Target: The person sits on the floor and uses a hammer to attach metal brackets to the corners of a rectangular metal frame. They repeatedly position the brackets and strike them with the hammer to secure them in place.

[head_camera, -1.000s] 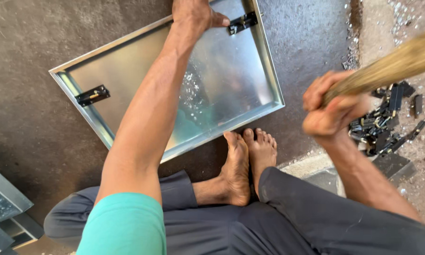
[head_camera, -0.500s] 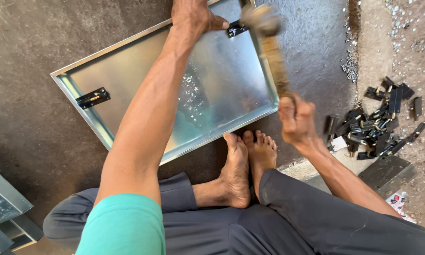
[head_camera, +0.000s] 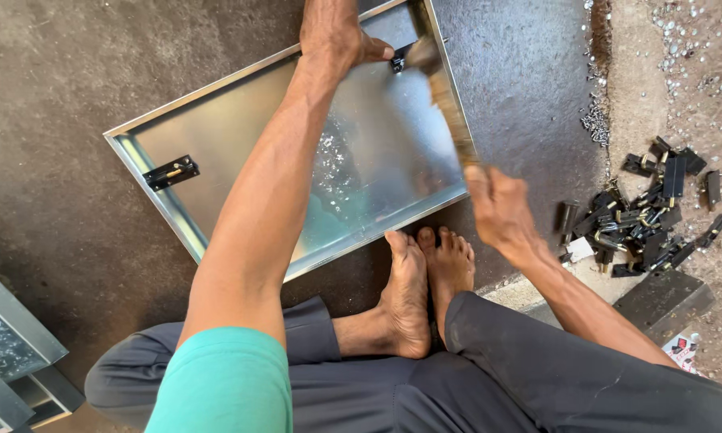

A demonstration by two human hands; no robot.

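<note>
Hammer on tray latch

Hammer (head_camera: 449, 104), blurred, sits top centre, gripped in the right hand (head_camera: 497, 204). Left hand (head_camera: 337, 36) pinches the latch (head_camera: 399, 60) on the steel tray (head_camera: 241, 152) at centre frame. Loose latches (head_camera: 650, 216) lie right.

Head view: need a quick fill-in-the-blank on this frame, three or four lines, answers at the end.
1. The left hand presses on a black latch at the far edge of the shiny ____ panel.
2. The right hand grips a hammer by its ____ handle.
3. A second black latch sits near the panel's ____ edge.
4. The pile of black latches lies on the person's ____ side.

Answers: metal; wooden; left; right
</note>
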